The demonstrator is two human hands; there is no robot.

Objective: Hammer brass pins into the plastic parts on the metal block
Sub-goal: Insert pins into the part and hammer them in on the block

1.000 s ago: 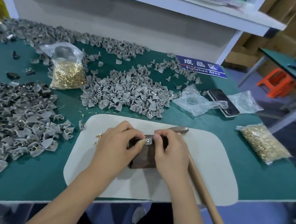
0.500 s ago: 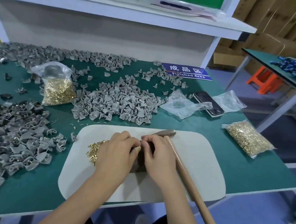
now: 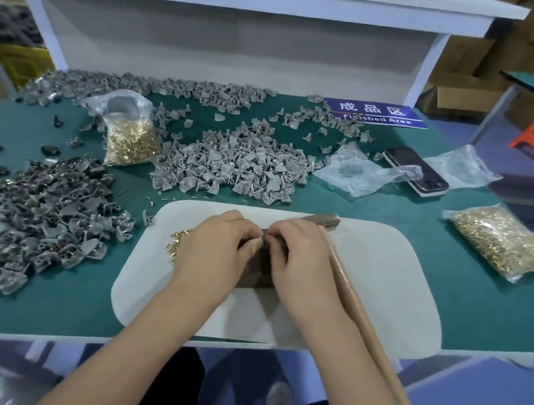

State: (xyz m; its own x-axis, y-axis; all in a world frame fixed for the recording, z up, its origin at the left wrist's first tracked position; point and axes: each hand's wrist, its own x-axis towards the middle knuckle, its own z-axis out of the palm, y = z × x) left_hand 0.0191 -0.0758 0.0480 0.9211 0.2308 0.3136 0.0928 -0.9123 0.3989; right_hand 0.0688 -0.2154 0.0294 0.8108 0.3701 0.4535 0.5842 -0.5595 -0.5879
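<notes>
Two bare hands meeting over one dark metal block (image 3: 257,272) at the middle of a white mat (image 3: 384,289) on the green worktop (image 3: 490,319). Left hand (image 3: 213,250) curled, fingers (image 3: 254,243) pinched at the block's far end; right hand (image 3: 298,259) likewise bent, fingertips pressed against the left's. Something small apparently gripped between them, perhaps a plastic part or pin, but too hidden to tell. One wooden-handled hammer (image 3: 357,306) lying on the mat just beside the right hand, head (image 3: 325,219) at the far edge, handle overhanging the near edge of the worktop. One small scatter of loose brass pins (image 3: 176,241) on the mat, touching the left hand's outer side. Two clear bags of brass pins: one (image 3: 129,140) far left, one (image 3: 505,241) well apart at right. Three heaps of grey plastic parts: near left (image 3: 37,223), centre (image 3: 236,166), along the back (image 3: 157,89). One phone (image 3: 416,171) partly under one of two empty clear bags (image 3: 360,174). One blue sign (image 3: 376,113) at the back.
</notes>
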